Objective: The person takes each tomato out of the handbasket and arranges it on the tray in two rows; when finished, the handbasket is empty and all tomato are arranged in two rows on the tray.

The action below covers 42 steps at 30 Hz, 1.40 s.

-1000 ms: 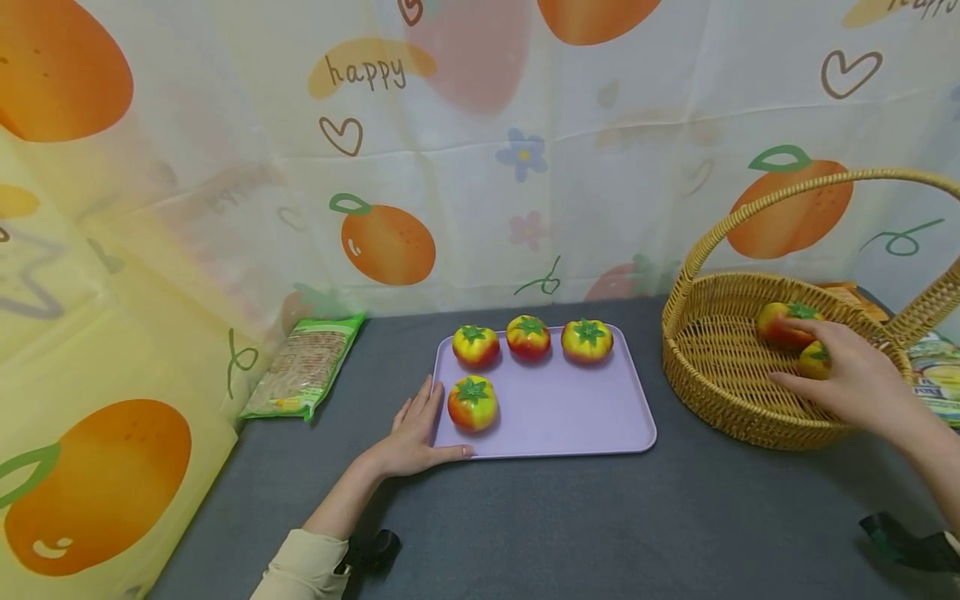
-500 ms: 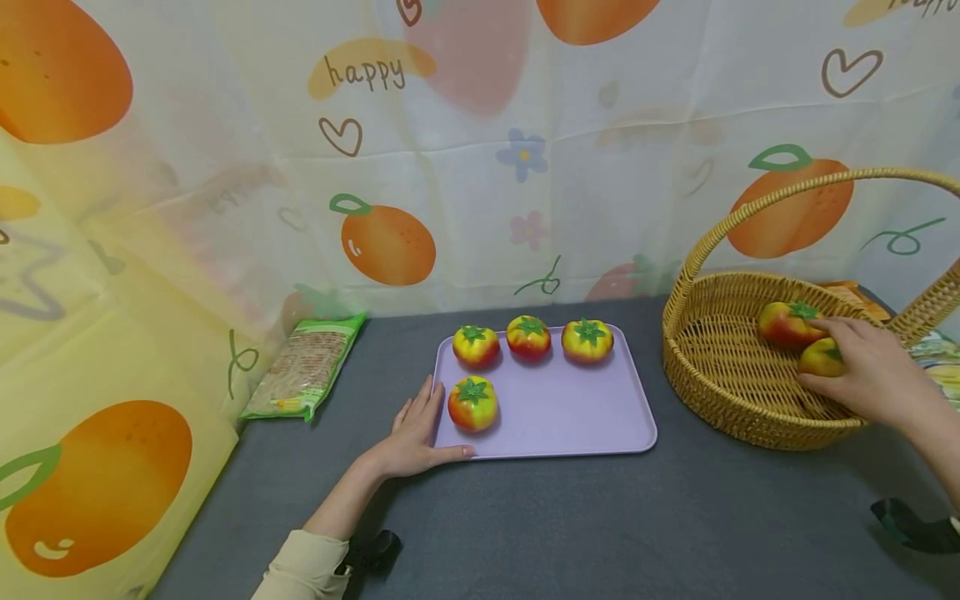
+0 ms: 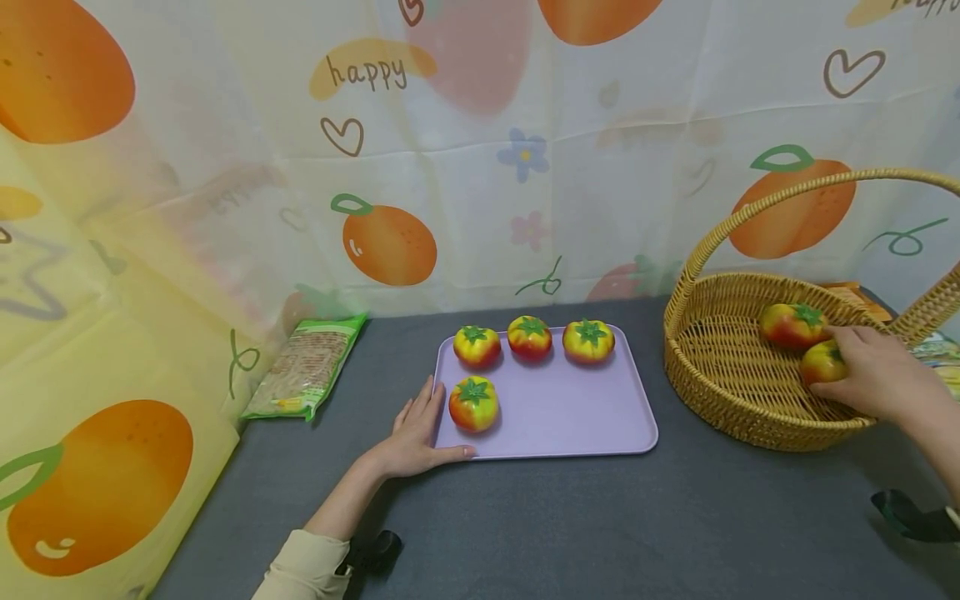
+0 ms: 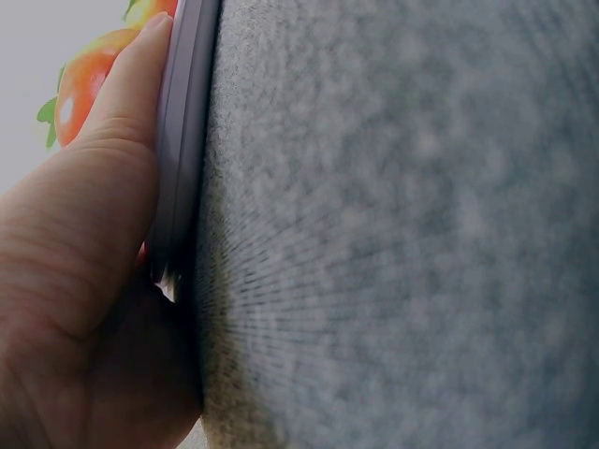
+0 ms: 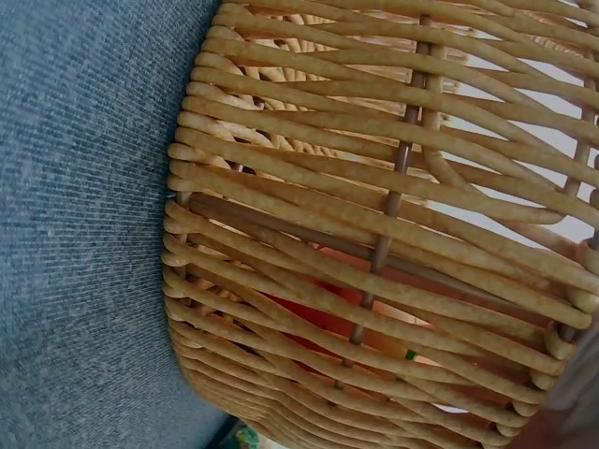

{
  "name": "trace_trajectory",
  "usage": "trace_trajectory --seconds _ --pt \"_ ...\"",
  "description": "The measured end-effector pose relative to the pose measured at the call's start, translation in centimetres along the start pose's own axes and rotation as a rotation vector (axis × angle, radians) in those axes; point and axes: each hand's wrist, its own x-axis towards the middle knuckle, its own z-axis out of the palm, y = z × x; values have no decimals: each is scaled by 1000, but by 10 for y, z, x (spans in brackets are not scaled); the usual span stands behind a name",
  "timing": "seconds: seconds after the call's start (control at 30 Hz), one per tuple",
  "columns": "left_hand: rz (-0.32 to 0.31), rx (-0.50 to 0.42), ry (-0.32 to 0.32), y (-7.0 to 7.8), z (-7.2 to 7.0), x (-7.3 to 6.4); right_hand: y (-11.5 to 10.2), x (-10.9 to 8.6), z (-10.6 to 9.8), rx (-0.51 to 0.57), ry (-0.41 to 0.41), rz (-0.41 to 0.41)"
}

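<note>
My right hand [image 3: 885,371] reaches into the wicker basket [image 3: 738,417], its thumb and fingers around a red-and-yellow tomato [image 3: 820,364] with a green cap. Beside that one lies a second tomato [image 3: 787,325] in the basket. In the right wrist view, the woven wall [image 5: 374,224] hides most of the red fruit behind it. My left hand [image 3: 412,433] rests against the lilac tray [image 3: 570,417] at its near left corner, fingers extended along the side and thumb at the front edge. On the tray, one tomato [image 3: 473,404] sits close to this hand; three others [image 3: 529,339] line the back.
A green-edged plastic packet [image 3: 307,367] lies left of the tray on the dark cloth [image 3: 525,525]. The basket's tall handle [image 3: 787,196] arches over its opening. More packets [image 3: 941,358] lie behind and right of the basket. A printed curtain [image 3: 465,183] closes off the back.
My right hand has shifted slightly to the right and closed around the nearer tomato in the basket. My left hand and the tray have stayed in place.
</note>
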Motion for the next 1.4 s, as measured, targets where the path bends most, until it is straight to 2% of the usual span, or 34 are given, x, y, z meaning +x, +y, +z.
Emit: trace_trajectory --seconds 0.3,0.77,0.97,1.17,1.4 --pt "13 -6 4 2 -1 -1 -1 0 -3 -31 -50 39" --pt "2 2 -2 1 -1 -1 -10 -2 -7 -33 -38 9" --pt "2 2 1 2 -2 -2 -19 -3 -6 -2 -12 -49" --pt "4 -4 4 3 -1 -3 -34 -6 -2 52 62 -102" --pt "4 -7 -4 3 -2 -2 -55 -11 -3 133 99 -96"
